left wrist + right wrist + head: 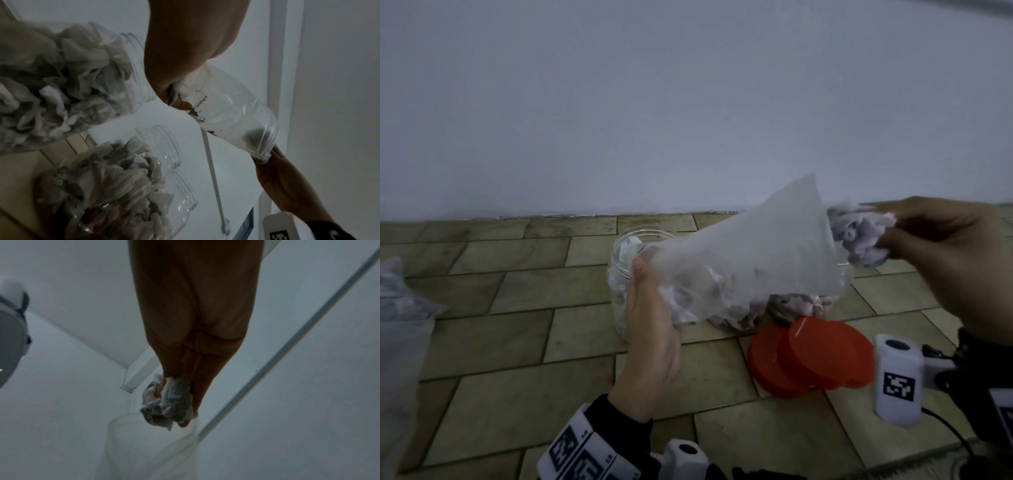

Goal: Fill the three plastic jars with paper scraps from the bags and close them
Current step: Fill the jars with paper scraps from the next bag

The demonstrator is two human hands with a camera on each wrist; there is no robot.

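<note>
The person's left hand (650, 329) grips the bunched lower end of a translucent plastic bag (750, 253), holding it up off the tiled floor (517, 294) with its open mouth tipped toward the right. The right hand (945, 260) is just beside that mouth, fingers curled around a wad of crumpled paper scraps (859, 240); the right wrist view shows the same wad (166, 402) pinched at the fingertips above the bag's rim. Behind the bag stand clear plastic jars, uncapped; one jar (625, 270) shows to the bag's left, holding some paper. The left wrist view shows three open jars, two of them (68, 81) (115, 186) packed with scraps. Two red lids (822, 356) lie overlapping on the floor below the bag, nearer the person. Another bag (400, 308) lies far left of the jars.
</note>
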